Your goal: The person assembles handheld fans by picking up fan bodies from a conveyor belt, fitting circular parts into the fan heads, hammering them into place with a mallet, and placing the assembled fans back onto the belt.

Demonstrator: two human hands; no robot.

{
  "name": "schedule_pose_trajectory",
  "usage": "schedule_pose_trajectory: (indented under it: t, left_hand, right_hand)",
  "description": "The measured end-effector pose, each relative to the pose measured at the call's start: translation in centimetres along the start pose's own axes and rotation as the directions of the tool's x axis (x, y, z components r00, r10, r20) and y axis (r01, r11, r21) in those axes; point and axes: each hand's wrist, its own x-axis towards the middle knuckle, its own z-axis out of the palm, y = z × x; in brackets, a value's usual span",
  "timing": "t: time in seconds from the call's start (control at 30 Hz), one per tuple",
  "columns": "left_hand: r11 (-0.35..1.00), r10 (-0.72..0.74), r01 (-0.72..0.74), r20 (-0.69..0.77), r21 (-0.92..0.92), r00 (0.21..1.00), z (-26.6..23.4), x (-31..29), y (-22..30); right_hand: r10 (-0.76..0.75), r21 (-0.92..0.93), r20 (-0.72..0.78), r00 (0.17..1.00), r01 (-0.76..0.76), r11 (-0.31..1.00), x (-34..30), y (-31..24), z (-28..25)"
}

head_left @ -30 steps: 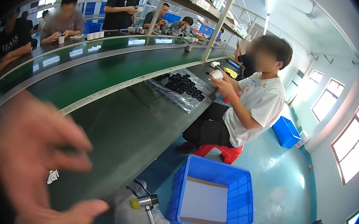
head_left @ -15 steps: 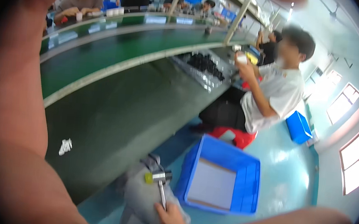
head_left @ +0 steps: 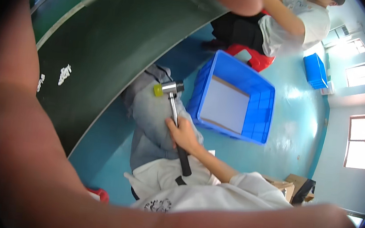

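Note:
My right hand (head_left: 184,135) is wrapped around the handle of a small mallet (head_left: 174,113) with a shiny metal head. One face of that head is yellow, the other black. The mallet lies over my jeans (head_left: 151,111), its dark grip end near my white shirt. Very close to the lens, blurred skin of my left hand (head_left: 32,143) curves along the left and lower edges; its fingers cannot be made out clearly. On the dark green tabletop (head_left: 124,36) to the left lie small white pieces (head_left: 64,75).
A large blue crate (head_left: 233,135) with a flat pale sheet inside stands on the floor right of my knees. Beyond it sits a co-worker in a white shirt (head_left: 284,31) on a red stool (head_left: 259,60). Another blue crate (head_left: 316,71) and cardboard boxes (head_left: 288,185) are farther right.
The view has tilted downward, so the mallet, knees and crate appear higher. My right forearm, the full mallet handle and my shirt now show. The right hand keeps its hold on the mallet.

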Motion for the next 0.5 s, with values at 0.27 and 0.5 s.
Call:
schedule_pose_trajectory:
  t: [0.27, 0.5]
  left_hand:
    - [0.998, -0.027, 0.031, 0.058, -0.062, 0.998, 0.5, -0.8, -0.7]
    - [0.970, 0.241, -0.241, 0.010, -0.027, 0.970, 0.8, 2.4, 0.4]
  right_hand:
    - [0.009, 0.036, 0.007, 1.000, -0.009, 0.999, -0.5, -0.1, 0.2]
    - [0.040, -0.091, -0.002, 0.999, -0.040, 0.995, -0.8, -0.6, 0.8]
